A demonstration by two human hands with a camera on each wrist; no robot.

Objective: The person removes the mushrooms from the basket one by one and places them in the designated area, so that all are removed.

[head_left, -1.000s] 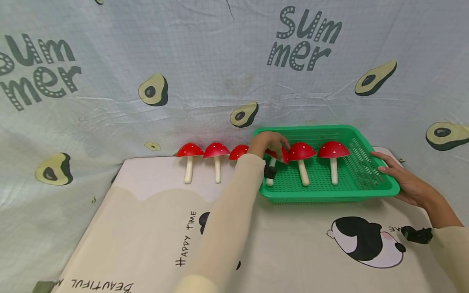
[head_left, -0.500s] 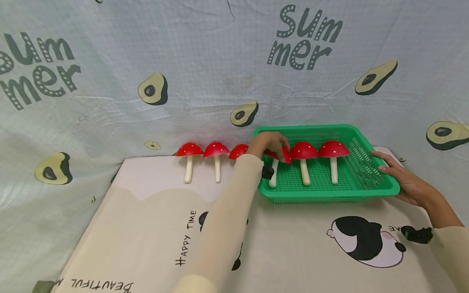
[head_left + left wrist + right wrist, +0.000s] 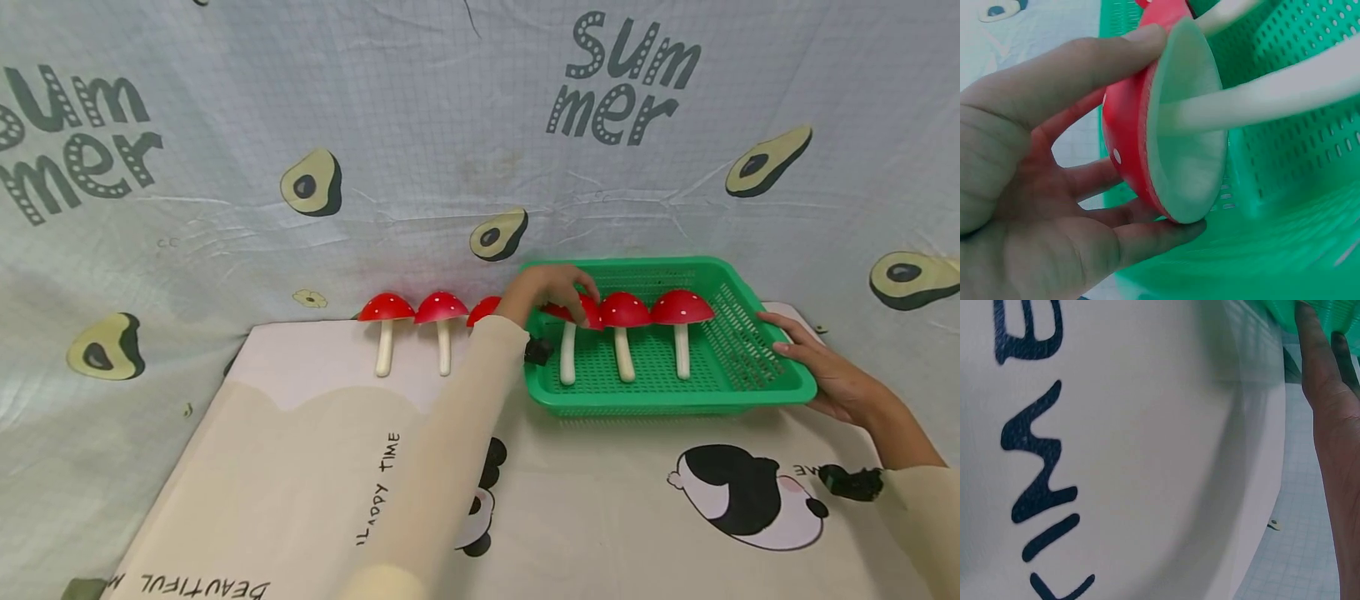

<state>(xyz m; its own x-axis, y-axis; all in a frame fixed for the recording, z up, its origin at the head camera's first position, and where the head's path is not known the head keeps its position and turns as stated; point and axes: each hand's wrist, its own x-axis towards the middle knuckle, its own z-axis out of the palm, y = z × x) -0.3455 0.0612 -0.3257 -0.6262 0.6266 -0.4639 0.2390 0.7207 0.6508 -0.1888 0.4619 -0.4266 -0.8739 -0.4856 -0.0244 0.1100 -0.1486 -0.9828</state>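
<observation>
Table bears basket, mushrooms

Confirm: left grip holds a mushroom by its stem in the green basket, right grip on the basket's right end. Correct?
Not the stem: the left grip holds the mushroom by its red cap, as the left wrist view shows. Rest stands: in the green basket, right grip on its right end.

Left sleeve, right sleeve: plain cream, long. Left wrist unit, right wrist unit: small, black, irregular outline.
</observation>
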